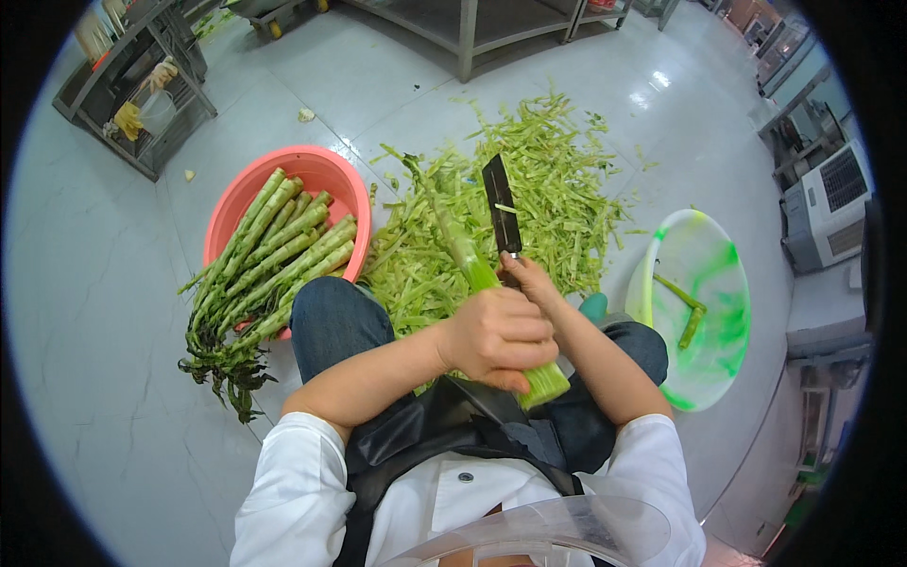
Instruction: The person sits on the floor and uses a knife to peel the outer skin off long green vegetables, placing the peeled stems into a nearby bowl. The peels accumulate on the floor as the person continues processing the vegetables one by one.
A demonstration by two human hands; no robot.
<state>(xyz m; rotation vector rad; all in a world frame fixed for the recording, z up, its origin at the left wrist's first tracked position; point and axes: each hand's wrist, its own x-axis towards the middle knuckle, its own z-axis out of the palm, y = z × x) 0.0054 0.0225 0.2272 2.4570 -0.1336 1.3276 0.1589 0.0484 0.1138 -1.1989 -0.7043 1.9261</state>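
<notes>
My left hand [499, 340] is closed around a thick green celtuce stem [460, 248], its pale cut end pointing down towards my lap. Just right of the stem, my right hand [531, 283] grips the handle of a dark-bladed knife [502, 205], the blade pointing away from me with a green sliver on it. Green peelings [553, 177] lie heaped on the floor beyond both hands. At the left, a pink plastic basin [358, 191] holds several more stems [276, 241], their dark wilted leaves hanging over the near rim.
A green-and-white basin [723, 276] stands tilted at the right, with a slender green piece [691, 322] inside. Metal tables [465, 42] stand at the far side. A metal rack [152, 142] with gloves and a clear tub is at upper left, and an air cooler [832, 205] at far right.
</notes>
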